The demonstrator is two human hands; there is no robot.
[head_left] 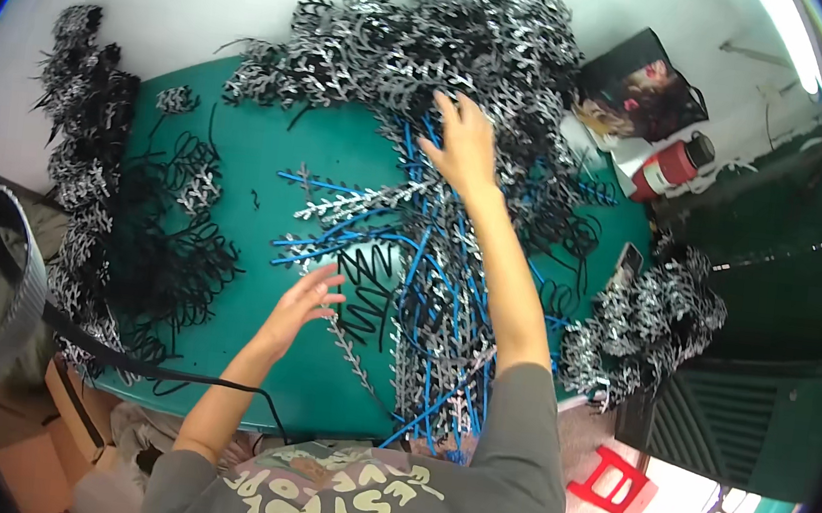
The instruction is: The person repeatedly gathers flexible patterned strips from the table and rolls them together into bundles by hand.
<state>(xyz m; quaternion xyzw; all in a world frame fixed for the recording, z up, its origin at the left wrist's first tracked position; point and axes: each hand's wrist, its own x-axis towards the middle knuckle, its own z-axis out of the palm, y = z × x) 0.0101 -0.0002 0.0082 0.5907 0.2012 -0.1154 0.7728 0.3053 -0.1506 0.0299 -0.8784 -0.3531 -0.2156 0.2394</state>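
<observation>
Sorting looks underway: the right hand reaches, fingers spread, into the pile of silver-and-black branches on the green table, while the left hand hovers open and empty, needing a firm pinch on one stem.

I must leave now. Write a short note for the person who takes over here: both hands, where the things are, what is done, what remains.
Left hand: open, fingers spread over the green table, beside a silver-frosted sprig.
Right hand: open, reaching far out, resting on the big heap of frosted branches.
Blue-stemmed branches lie in a loose pile in front of the person; black wavy wires lie at the left.
Done: cannot tell.
Left: both piles look unsorted.
</observation>
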